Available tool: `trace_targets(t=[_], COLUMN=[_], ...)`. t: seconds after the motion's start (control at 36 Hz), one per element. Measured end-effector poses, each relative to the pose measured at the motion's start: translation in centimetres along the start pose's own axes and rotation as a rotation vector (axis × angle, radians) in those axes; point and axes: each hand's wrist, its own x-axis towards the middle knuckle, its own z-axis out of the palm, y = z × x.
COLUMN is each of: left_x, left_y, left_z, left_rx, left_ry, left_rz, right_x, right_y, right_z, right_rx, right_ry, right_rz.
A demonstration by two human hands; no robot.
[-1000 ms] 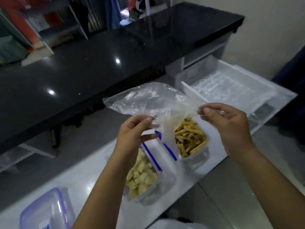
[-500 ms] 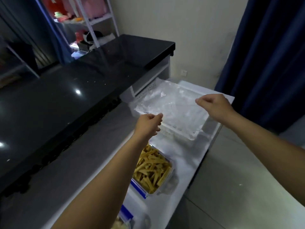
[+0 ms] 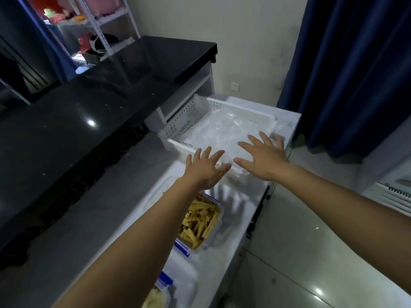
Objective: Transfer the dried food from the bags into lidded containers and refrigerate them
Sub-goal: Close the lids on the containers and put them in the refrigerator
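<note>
At frame centre, left hand (image 3: 205, 168) and right hand (image 3: 264, 157) hovered spread, holding nothing, over the empty bag (image 3: 219, 132) in the basket (image 3: 189, 115). Unlidded container (image 3: 201, 225) of dried sticks sat lower centre beneath the left forearm; a careless pull-back could knock it.

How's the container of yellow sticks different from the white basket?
The container is clear with blue clips; the basket is opaque white with slotted walls. The container holds yellow sticks; the basket holds crumpled clear plastic. The container is smaller and nearer the camera. Both are lidless and sit on the white surface.
</note>
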Motion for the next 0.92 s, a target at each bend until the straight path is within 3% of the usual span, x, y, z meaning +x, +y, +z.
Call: trace_targets(t=[0.14,0.22,0.31,0.42,0.53,0.69,0.78,0.92], left_x=[-5.2,-10.1,-15.5,-21.9,-26.5,-30.0,-30.5,-29.8], left_y=[1.2,2.4,4.0,6.3,8.1,9.0,9.2,9.8], left_z=[-0.7,-0.6,1.7,7.5,14.6,23.7,26.3,28.7], left_rx=[-0.104,-0.291,-0.486,-0.563,-0.582,-0.473,-0.416,-0.337], left_ry=[0.055,0.15,0.246,0.269,0.067,-0.339,-0.447,-0.49], left_rz=[0.035,0.065,0.118,0.202,0.234,0.081,0.031,0.034], right_x=[-5.1,-9.4,-15.2,-24.2,-33.2,-43.2,-45.3,-46.0], right_y=[-0.4,-0.9,-1.5,-2.4,-2.9,-2.0,-0.8,1.2], right_z=[-1.2,-1.2,0.6,5.0,10.3,15.7,17.0,18.8], right_rx=[0.149,0.287,0.388,0.452,0.511,0.496,0.479,0.515], right_ry=[0.112,0.173,0.216,0.179,0.06,-0.209,-0.237,-0.279], right_rz=[-0.001,0.03,0.111,0.293,0.499,0.69,0.721,0.731])
